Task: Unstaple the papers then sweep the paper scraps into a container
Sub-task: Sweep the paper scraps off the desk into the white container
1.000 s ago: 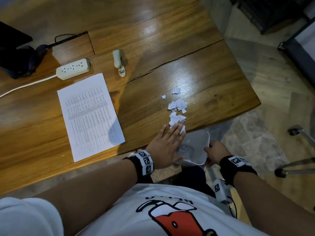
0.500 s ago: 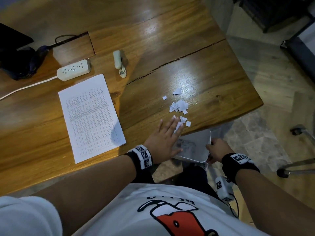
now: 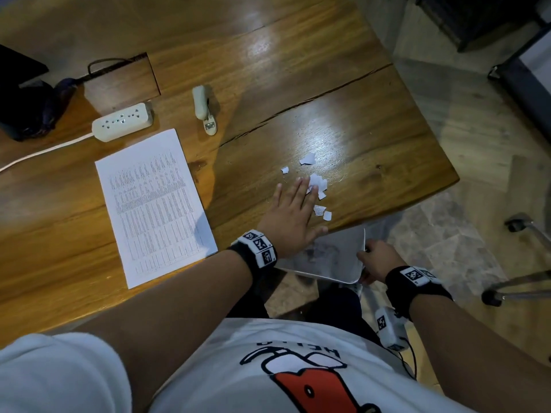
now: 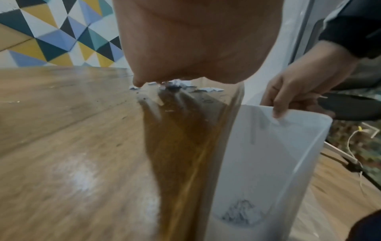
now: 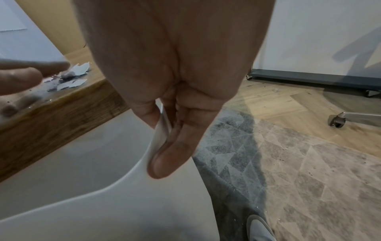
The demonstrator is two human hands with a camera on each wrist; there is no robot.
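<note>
The left hand [image 3: 290,219] lies flat on the wooden table [image 3: 372,138], fingers straight, fingertips touching the paper scraps [image 3: 317,183] near the table's near-right edge. Two small scraps lie just beside that edge. The right hand [image 3: 377,260] pinches the rim of the white container [image 3: 328,260], held below the table edge; some scraps already lie inside it. The printed papers [image 3: 155,204] rest to the left, the staple remover [image 3: 202,105] farther away. Bare wood stays free between them.
</note>
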